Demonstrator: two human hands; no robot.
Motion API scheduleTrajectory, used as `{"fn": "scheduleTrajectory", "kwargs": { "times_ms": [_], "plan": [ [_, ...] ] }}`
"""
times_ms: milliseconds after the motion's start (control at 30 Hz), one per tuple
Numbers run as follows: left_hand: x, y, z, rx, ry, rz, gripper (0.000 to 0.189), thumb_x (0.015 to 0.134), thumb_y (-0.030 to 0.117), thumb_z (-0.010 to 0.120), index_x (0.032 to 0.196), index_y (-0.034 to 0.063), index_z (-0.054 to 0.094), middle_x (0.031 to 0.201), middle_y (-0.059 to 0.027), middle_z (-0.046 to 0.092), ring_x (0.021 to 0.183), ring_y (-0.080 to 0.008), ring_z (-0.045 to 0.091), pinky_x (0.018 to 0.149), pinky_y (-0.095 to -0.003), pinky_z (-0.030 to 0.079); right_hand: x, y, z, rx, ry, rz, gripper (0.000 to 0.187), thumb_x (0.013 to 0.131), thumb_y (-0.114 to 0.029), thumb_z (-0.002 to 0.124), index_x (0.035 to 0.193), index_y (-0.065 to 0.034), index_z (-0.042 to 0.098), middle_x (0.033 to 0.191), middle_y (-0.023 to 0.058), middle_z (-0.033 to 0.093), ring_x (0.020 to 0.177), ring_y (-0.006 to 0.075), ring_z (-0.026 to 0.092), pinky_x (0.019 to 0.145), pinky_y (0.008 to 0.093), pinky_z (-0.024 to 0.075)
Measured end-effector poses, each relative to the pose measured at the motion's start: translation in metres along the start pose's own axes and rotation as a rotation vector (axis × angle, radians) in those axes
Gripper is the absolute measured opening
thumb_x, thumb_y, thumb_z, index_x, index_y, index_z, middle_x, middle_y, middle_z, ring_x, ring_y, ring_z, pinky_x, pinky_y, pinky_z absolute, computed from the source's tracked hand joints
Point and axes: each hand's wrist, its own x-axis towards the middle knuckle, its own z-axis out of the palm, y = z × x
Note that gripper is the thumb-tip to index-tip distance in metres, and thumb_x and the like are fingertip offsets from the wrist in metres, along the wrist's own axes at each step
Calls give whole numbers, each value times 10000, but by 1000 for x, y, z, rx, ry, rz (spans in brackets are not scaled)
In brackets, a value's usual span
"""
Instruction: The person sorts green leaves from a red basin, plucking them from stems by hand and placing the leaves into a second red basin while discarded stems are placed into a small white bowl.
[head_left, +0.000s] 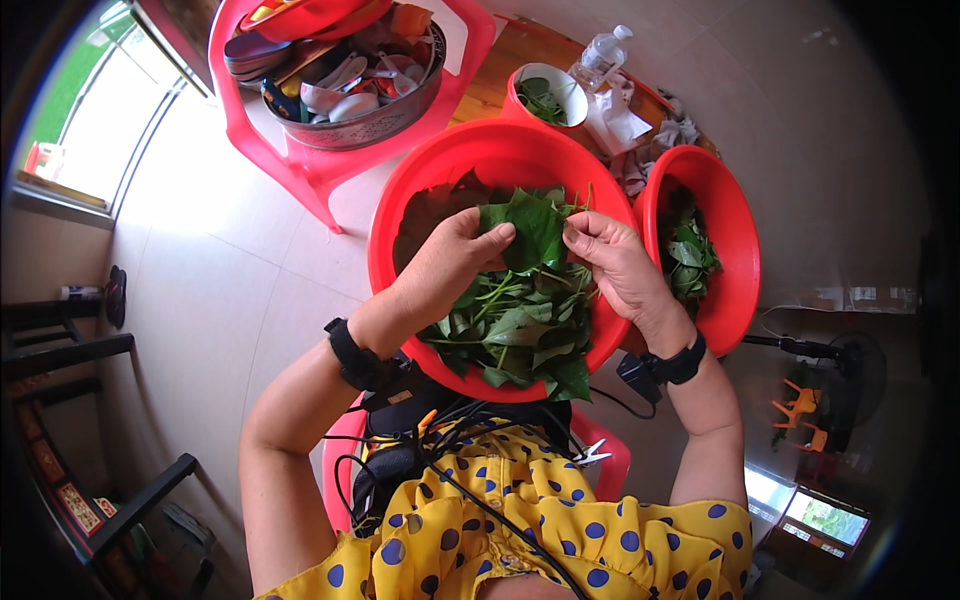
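Observation:
A broad green leaf is stretched between my two hands, over a large red plastic basin. My left hand pinches its left side, thumb on top. At the right edge of the leaf, my right hand has thumb and fingertips pressed together; its stem there is hard to make out. Leafy green stems heap up in the basin below my hands, and some leaves hang over the near rim. To the right, a second red basin holds more green leaves.
Beyond the basin, a red bucket with a white inside holds leaves, beside a plastic bottle and crumpled tissue. A pink plastic chair carries a metal basin of bowls and spoons. Black cables cross my lap.

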Motion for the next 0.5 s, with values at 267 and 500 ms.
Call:
{"fn": "scheduleTrajectory", "kwargs": {
  "times_ms": [267, 500],
  "plan": [
    [-1, -6, 1, -26, -124, -116, 287, 975, 143, 623, 1215, -5, 568, 1052, -40, 649, 919, -140, 667, 888, -297, 552, 1, 2, 26, -747, 100, -481, 225, 890, -29, 681, 1114, -35, 666, 968, 79, 652, 876, 177, 616, 819, 277, 498],
    [-2, -5, -3, -168, -89, -117, 269, 1002, 138, 572, 1237, 13, 531, 1117, -81, 652, 1012, -215, 679, 940, -324, 535, 5, 0, 17, -377, 265, -462, 148, 1017, -128, 558, 1054, -2, 626, 981, 13, 638, 928, 72, 567, 832, 255, 485]
  ]
}}
